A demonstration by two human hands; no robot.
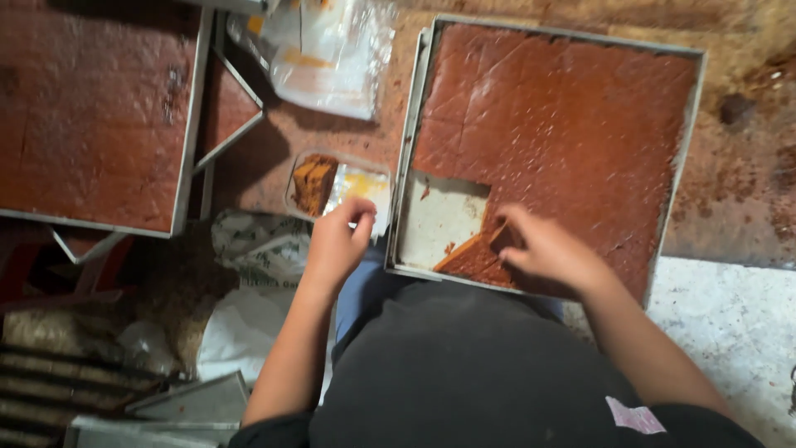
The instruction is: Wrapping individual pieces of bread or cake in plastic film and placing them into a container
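Note:
A large metal tray [412,149] holds a flat brown slab cake [572,124] scored into squares, with a bare corner at its near left. My right hand [547,249] rests on a loosened cake piece [474,259] at the edge of that bare corner, fingers curled around something small and dark. My left hand [338,241] hovers beside a clear plastic box [361,184] that holds one upright cake piece [314,182]; its fingers are pinched at the box rim.
A second tray of brown cake [91,116] sits at the far left on a metal frame. Clear plastic packaging [332,58] lies at the top centre. White bags [249,315] and spare metal trays [191,402] lie at my lower left.

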